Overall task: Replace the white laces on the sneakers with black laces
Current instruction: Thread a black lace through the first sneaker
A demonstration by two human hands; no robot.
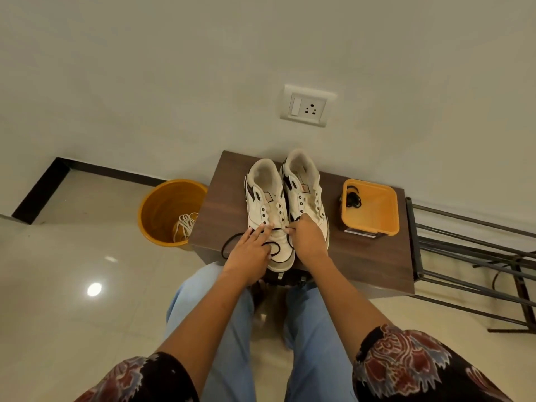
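Two white sneakers with black trim stand side by side on a dark wooden table [362, 256], toes toward me, both without white laces. A black lace [232, 242] runs across the lowest eyelets of the left sneaker [265, 195] and loops onto the table at its left. My left hand [251, 250] lies on that sneaker's toe with fingers pressing the lace. My right hand [307, 237] pinches the lace's other end between the two shoes, over the toe of the right sneaker [303, 184]. A second black lace [352, 198] lies coiled in an orange tray [371, 224].
An orange bucket [162, 210] on the floor left of the table holds the white laces [185, 226]. A metal rack [475, 256] stands to the right. A wall socket [307, 105] is above the table. My knees in blue jeans are under the table's near edge.
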